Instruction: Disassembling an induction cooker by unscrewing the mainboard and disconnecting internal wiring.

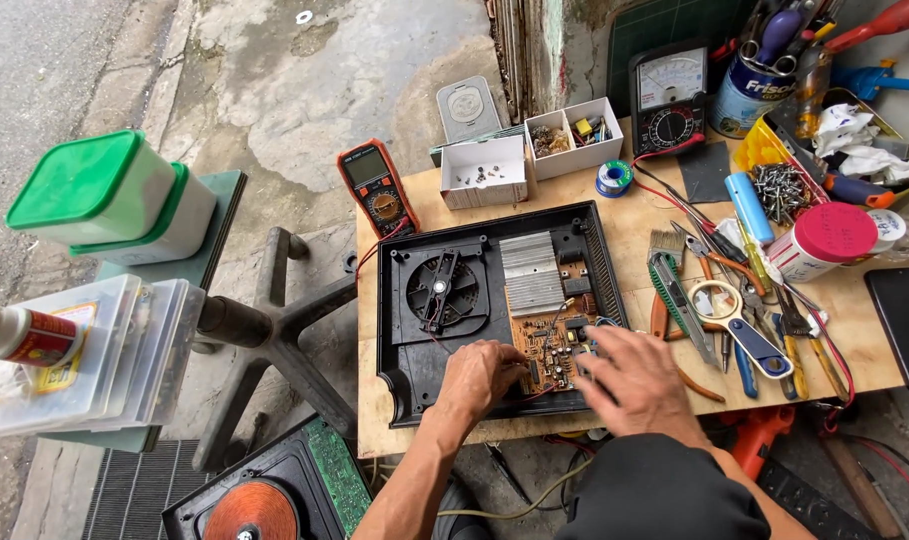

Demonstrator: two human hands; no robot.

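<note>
Brown circuit board (549, 345) sits in the near right part of an opened black plastic appliance casing (494, 305) on a pale wooden tabletop (624, 230). Left hand (479, 375) rests curled at the board's near left edge; right hand (634, 380) lies spread, fingers apart, over its right edge, gripping nothing visible. Beside the board are a ribbed aluminium heatsink (531, 272) and a black round fan (442, 292). Tools crowd the right side. Cracked concrete pavement (274, 90) lies beyond.
</note>
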